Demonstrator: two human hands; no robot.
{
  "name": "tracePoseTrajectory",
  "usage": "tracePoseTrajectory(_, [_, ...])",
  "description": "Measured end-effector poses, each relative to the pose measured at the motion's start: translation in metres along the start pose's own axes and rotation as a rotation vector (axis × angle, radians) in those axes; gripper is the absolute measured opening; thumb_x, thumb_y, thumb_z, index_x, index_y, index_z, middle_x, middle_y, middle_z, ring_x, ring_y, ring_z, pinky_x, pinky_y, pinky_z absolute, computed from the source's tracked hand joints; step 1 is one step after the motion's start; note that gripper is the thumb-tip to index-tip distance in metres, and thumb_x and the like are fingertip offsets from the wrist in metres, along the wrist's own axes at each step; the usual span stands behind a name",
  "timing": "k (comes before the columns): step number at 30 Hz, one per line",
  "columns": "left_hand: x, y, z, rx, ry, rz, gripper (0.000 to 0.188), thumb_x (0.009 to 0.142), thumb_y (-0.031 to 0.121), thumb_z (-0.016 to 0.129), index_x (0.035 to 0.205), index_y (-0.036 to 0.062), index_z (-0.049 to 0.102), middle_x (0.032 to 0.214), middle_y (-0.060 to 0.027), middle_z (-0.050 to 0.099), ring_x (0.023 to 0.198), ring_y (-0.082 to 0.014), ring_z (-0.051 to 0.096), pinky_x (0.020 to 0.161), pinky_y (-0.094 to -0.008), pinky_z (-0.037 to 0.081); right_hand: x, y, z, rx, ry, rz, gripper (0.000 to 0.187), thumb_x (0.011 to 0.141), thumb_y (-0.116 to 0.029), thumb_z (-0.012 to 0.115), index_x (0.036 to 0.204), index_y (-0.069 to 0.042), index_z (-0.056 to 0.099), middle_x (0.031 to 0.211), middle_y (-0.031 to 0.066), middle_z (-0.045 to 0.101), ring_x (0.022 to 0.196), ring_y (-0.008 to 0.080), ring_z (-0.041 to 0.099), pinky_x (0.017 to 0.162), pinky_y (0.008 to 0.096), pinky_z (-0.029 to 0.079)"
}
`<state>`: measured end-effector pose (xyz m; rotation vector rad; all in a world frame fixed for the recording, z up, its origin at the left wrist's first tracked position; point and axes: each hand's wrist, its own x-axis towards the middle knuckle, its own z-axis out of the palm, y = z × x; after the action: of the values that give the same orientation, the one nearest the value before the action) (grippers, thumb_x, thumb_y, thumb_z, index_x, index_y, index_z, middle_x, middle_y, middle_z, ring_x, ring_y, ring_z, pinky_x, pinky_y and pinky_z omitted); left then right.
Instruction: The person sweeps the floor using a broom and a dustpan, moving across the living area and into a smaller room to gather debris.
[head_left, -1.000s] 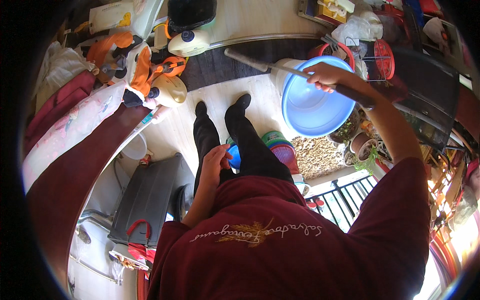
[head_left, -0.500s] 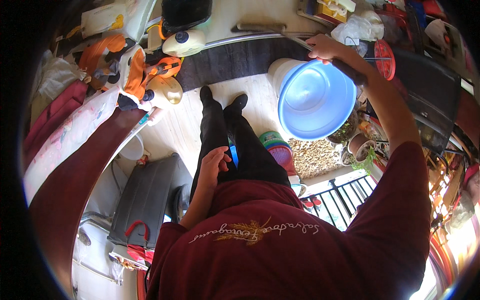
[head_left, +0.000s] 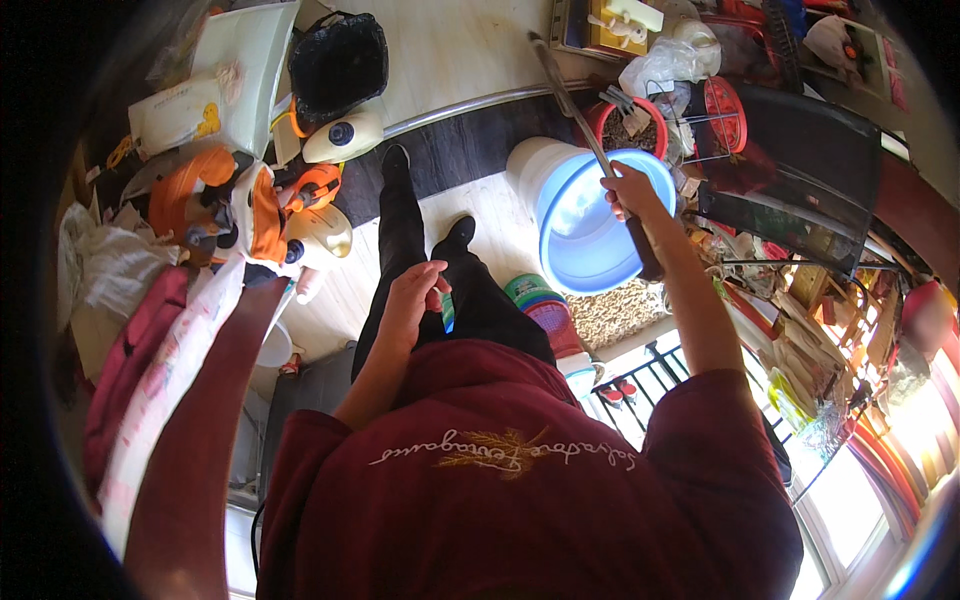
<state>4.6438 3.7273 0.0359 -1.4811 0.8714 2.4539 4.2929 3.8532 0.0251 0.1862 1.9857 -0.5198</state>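
Observation:
My right hand is closed around the grey shaft of a long-handled brush, seen partly edge-on. Its narrow head points away from me over the floor, and the dark grip end reaches back beside my forearm. Below that hand is a light-blue plastic basin, tilted so that its inside faces me, against a white bucket. In front of my thigh, my left hand hangs with loosely bent fingers, apart and with nothing visible in them.
A black-lined bin stands ahead on the left. Cream jugs and orange-and-white items crowd the left side. To the right are a red pot of soil, a black panel and a heap of wood pieces. A metal floor rail crosses ahead.
My right hand has drawn back toward me, and the brush has swung to point more straight ahead. My left hand has risen slightly. The view has shifted, showing the red soil pot.

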Motion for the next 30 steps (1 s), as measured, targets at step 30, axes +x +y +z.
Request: tracePoseTrajectory(30, [0.053, 0.137, -0.097, 0.013, 0.085, -0.094, 0.024, 0.084, 0.021, 0.045, 0.097, 0.0026, 0.055, 0.067, -0.0033, 0.054, 0.049, -0.0051, 0.044, 0.046, -0.0178, 0.039, 0.045, -0.128, 0.183, 0.968, -0.344, 0.229, 0.007, 0.08, -0.016, 0.044, 0.075, -0.012, 0.041, 0.049, -0.0028, 0.037, 0.036, 0.0078, 0.036, 0.032, 0.0228, 0.028])
